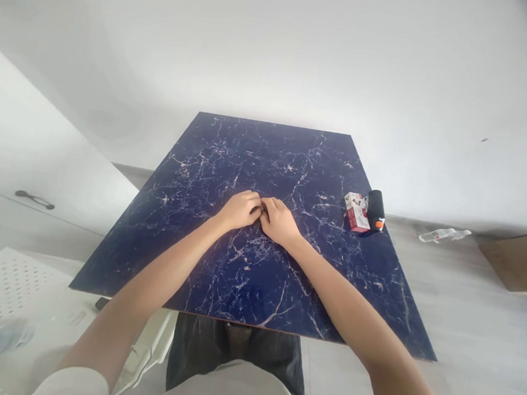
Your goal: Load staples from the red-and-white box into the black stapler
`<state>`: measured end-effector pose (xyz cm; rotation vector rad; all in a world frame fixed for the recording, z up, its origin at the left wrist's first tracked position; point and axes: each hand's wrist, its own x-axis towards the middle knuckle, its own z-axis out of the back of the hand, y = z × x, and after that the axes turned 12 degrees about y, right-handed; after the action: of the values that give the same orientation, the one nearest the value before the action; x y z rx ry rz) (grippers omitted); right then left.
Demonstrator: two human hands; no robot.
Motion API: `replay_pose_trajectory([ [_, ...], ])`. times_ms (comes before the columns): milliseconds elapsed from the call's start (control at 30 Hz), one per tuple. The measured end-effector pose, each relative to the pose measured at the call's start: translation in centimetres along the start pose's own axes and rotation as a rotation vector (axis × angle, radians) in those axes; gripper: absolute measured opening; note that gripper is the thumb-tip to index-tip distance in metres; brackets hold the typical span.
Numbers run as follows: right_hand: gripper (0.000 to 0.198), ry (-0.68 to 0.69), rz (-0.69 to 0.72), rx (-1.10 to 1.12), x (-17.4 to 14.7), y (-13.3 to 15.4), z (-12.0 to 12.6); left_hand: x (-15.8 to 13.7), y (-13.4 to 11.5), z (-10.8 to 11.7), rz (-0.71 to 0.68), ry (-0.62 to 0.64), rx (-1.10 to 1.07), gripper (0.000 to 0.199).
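My left hand (243,209) and my right hand (280,221) meet over the middle of the blue marbled tabletop (258,154). Fingers on both hands are curled inward, and their tips come together. A small dark patch shows between the fingertips, but whether it is an object or a shadow I cannot make out. Right of my right hand, near the table's right edge, a red and white box (358,213) stands against a black cylindrical thing (375,210) with an orange mark.
A white wall (279,52) rises behind the table. To the left are a white perforated surface (10,284) and a white panel with a dark handle (35,199). Right, on the floor, lie a clear plastic bottle (438,235) and a cardboard box (518,263).
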<state>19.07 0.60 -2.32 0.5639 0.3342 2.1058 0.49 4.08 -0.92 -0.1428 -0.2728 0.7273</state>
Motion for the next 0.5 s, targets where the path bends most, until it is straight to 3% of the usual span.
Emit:
replay_pose_trajectory([
  [500,0.025,0.002,-0.007,0.013,-0.04,0.11,0.12,0.04,-0.19,0.25,0.023,0.028,-0.054,0.018],
])
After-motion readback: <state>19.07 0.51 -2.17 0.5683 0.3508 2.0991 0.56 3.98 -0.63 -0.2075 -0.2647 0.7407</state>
